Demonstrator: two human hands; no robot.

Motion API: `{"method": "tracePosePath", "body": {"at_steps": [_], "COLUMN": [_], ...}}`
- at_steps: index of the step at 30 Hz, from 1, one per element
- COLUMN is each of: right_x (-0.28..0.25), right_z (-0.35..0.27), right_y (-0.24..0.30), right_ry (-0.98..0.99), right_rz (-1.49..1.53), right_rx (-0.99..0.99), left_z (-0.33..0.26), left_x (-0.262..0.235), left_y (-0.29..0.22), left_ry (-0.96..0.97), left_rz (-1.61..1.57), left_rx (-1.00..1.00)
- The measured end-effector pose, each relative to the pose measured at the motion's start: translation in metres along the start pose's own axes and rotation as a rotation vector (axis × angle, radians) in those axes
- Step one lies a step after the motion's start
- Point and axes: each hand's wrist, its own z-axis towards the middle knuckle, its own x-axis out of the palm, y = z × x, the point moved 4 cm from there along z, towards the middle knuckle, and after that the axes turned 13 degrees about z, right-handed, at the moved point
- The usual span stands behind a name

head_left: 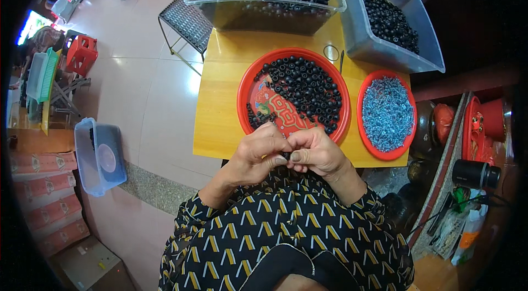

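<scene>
My left hand (254, 152) and my right hand (320, 153) meet at the near edge of a round red tray (240, 98). Fingertips of both hands pinch a small black round part (286, 155), mostly covered by the fingers. Larger black ring-shaped parts (313, 87) fill the tray's far and right side. Smaller black pieces (257, 117) lie at its left, beside my left hand. A second, smaller red tray (361, 120) on the right holds many small shiny, silvery-blue pieces (388, 115).
Behind the trays on the yellow table (220, 82), two clear plastic bins, one wide (264, 16) and one at the right (374, 43), hold many black parts. A thin ring (331, 53) and a dark slim tool (341, 61) lie between them. A woven stool (187, 21) stands left.
</scene>
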Motion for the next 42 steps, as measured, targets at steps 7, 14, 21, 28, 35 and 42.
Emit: {"method": "tracePosePath", "body": {"at_steps": [7, 14, 21, 28, 35, 42], "right_x": [-0.001, -0.022, -0.050, -0.038, -0.015, 0.003], "right_z": [0.001, -0.030, -0.032, -0.023, -0.009, 0.016], "right_y": [0.012, 0.143, 0.132, 0.050, 0.025, 0.001], "right_ry": [0.044, -0.212, -0.448, -0.474, -0.272, -0.202], "right_rz": [0.041, 0.154, -0.159, -0.614, -1.250, -1.617], "right_rx": [0.029, -0.681, -0.682, -0.390, -0.586, -0.594], "left_z": [0.003, -0.017, -0.020, -0.002, 0.006, -0.001], "left_x": [0.004, -0.015, -0.028, -0.010, 0.003, -0.004], "left_y": [-0.002, 0.022, 0.029, 0.027, 0.031, 0.030], "left_ry": [-0.049, -0.352, -0.324, -0.070, 0.067, -0.060], "left_rz": [0.040, 0.006, 0.438, 0.755, 0.933, 0.781], "left_rx": [-0.042, -0.338, -0.274, -0.089, -0.116, -0.067]}}
